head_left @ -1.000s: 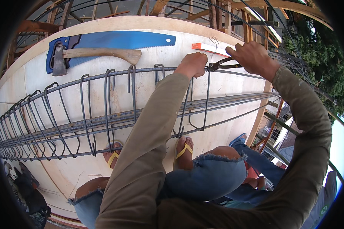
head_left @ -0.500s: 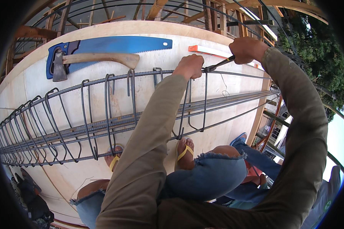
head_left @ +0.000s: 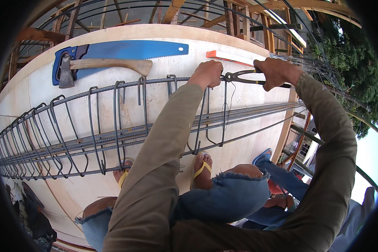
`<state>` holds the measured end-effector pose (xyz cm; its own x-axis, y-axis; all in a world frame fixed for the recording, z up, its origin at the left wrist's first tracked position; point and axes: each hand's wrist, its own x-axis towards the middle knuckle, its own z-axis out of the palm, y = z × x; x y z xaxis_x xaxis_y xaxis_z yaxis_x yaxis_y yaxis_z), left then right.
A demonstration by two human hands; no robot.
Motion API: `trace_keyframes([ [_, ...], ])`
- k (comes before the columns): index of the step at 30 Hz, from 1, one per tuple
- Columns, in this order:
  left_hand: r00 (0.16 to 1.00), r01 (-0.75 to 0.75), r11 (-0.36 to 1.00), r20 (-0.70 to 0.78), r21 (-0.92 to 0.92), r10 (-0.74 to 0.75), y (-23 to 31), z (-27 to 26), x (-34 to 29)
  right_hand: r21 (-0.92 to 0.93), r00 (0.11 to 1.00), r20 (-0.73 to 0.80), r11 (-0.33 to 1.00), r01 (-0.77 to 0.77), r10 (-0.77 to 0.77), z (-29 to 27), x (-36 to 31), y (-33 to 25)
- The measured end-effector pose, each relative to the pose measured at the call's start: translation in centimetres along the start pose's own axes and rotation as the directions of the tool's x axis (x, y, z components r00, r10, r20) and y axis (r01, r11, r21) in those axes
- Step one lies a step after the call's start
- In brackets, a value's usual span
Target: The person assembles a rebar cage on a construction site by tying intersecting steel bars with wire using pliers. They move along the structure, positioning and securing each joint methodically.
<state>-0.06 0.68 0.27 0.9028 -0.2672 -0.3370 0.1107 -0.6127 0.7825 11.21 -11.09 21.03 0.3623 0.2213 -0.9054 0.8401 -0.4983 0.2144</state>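
My right hand [head_left: 277, 72] grips black tying pincers [head_left: 239, 75] by the handles, which are spread apart. The pincer jaws sit at the top corner of a steel stirrup [head_left: 225, 111], where it meets the upper bar of a rebar cage [head_left: 101, 89]. My left hand [head_left: 206, 74] is closed around that upper bar just left of the jaws. Whether its fingers also hold wire is hidden. A thin tie wire [head_left: 232, 94] hangs in a loose curve below the pincers.
A blue handsaw [head_left: 134, 48] lies on the plywood [head_left: 88, 69], under a wooden-handled hatchet [head_left: 109, 64]. Behind my hands is a white straightedge with an orange end [head_left: 233, 57]. My sandalled feet [head_left: 203, 170] stand at the cage's near side. Another person's leg [head_left: 283, 172] is at the right.
The pincer handles have spread apart, and my right hand has moved down and slightly right. The tie wire has shifted left and hangs lower. My left hand stays put.
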Motion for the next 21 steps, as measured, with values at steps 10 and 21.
trace_keyframes([
  [10, 0.999, 0.001, 1.000, -0.050, -0.022, -0.002, 0.1, 0.2, 0.0, -0.601, 0.907, -0.332, 0.799, 0.009, -0.260, 2.0, 2.0, 2.6],
  [21, 0.999, 0.030, 0.999, -0.034, -0.040, -0.031, 0.1, 0.0, 0.0, -0.336, 0.961, -0.240, 0.940, 0.052, -0.139, -0.2, -1.2, -1.7],
])
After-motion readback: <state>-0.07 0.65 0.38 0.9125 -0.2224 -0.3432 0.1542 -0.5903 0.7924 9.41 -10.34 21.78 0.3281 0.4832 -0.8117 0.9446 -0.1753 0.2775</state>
